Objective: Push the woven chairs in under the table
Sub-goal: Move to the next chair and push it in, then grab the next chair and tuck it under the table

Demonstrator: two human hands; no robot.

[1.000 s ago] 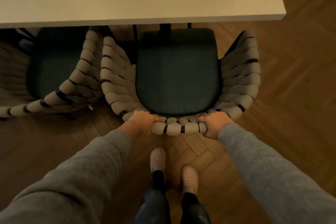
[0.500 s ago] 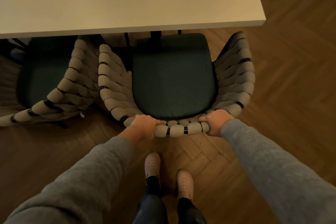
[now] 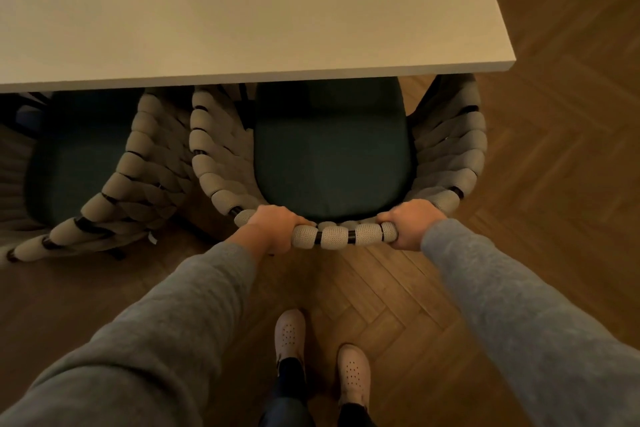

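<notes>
Both hands, left [image 3: 273, 230] and right [image 3: 412, 224], are closed around the chair's [image 3: 332, 156] thick knitted-rope backrest rim. Its dark green cushioned seat lies partly beneath the smooth pale tabletop [image 3: 242, 10].

herringbone wood floor [image 3: 561, 163], pale perforated shoes [image 3: 290, 334], perhaps clogs

Herringbone wood floor [image 3: 554, 184] is seen under everything. Two woven chairs are stood on it: the right chair [image 3: 332, 156] partly under the pale counter [image 3: 242, 10], the left chair [image 3: 86, 156] just beside it. Two light perforated shoes [image 3: 290, 333] are planted behind the right chair.
</notes>
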